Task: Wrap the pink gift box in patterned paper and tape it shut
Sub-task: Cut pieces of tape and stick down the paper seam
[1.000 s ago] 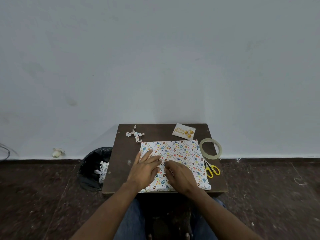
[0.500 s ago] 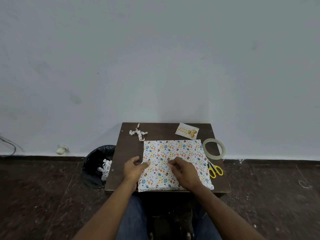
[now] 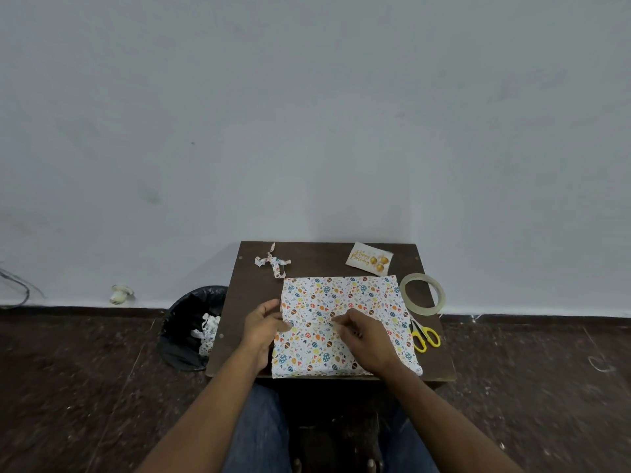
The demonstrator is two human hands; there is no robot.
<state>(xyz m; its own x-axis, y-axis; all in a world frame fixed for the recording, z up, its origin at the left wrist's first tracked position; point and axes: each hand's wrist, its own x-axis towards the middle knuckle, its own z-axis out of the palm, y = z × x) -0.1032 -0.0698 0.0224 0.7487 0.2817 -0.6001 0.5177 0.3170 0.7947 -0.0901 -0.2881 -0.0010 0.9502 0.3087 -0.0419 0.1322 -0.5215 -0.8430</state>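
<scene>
- You had the wrapped box point(image 3: 345, 322) lying flat on the small dark wooden table point(image 3: 314, 261), toward its near edge and filling most of its width.
- The patterned paper point(image 3: 358, 295) looked matte and white, printed with small blue, orange and yellow shapes; it lay smooth, with a fold seam running across the middle.
- The parcel was a broad, flat rectangle whose long axis ran left to right, its long sides square to the table's edges.
- Your left hand point(image 3: 264, 324) sat at the parcel's left edge, fingers curled against the paper; at this angle I couldn't tell if it gripped or only steadied.
- Your right hand point(image 3: 367, 337) rested on top near the seam, thumb and forefinger pinched together on the paper there.
- A clear, glossy tape ring point(image 3: 422, 294) lay flat just right of the parcel, overhanging the table edge.
- Yellow-handled scissors point(image 3: 423, 336) lay below the ring, blades tucked toward the parcel.
- A crumpled paper scrap point(image 3: 272, 261) sat at the far left and a glossy birthday card point(image 3: 369, 259) at the far right.
</scene>
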